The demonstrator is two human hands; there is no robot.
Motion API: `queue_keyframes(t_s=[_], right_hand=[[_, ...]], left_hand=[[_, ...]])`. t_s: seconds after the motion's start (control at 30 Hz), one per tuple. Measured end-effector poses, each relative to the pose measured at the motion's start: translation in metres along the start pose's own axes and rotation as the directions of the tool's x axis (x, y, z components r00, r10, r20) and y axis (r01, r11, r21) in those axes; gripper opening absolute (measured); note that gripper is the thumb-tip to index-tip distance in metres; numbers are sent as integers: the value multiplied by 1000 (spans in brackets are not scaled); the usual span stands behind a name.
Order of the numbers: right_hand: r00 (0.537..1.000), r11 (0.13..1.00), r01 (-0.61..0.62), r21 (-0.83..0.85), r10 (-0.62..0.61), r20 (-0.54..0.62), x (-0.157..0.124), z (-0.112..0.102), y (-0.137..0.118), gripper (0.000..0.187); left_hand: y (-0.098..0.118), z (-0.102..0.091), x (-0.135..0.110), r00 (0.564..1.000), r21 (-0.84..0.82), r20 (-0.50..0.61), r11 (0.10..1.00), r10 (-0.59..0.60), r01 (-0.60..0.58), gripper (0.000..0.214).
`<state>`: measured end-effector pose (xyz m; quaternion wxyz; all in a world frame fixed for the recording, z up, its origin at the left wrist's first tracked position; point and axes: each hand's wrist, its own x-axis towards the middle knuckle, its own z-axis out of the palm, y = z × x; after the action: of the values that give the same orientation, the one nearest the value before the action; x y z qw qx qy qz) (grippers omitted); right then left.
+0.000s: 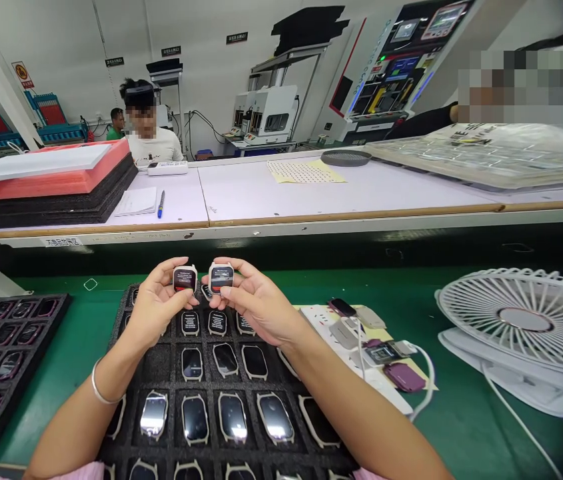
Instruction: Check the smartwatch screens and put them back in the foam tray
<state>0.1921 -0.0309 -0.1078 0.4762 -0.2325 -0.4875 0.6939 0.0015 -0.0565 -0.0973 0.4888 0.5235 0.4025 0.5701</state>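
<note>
My left hand (155,305) pinches a smartwatch body (184,278) with a dark lit screen, held up facing me. My right hand (256,303) grips a second smartwatch body (221,276) the same way, right beside the first. Both hands hover over the far end of a black foam tray (161,363) whose pockets hold several more watch bodies with dark screens. A silver bangle sits on my left wrist.
A second black tray (36,327) of watch bodies lies at left on the green mat. A power strip with chargers (361,333) and a white desk fan (521,327) are at right. Beyond is a white bench with foam stacks (46,187), a seated person (148,133) and machines.
</note>
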Motion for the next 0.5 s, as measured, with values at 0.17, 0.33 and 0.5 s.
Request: queue_keyframes(t_s=[0.17,0.33,0.5], right_hand=[[1000,1000,9,-23,-9,11,-1,2,-1,46],[1000,999,19,-40,-19,-1,0,3,0,45],[1000,999,15,-44,-17,-26,1,3,2,38]], left_hand=[[1,2,-3,999,-28,49,1000,-2,3,52],[1,2,-5,998,-44,69,999,-13,16,47],[2,3,-5,997,-49,58,997,-58,61,48]])
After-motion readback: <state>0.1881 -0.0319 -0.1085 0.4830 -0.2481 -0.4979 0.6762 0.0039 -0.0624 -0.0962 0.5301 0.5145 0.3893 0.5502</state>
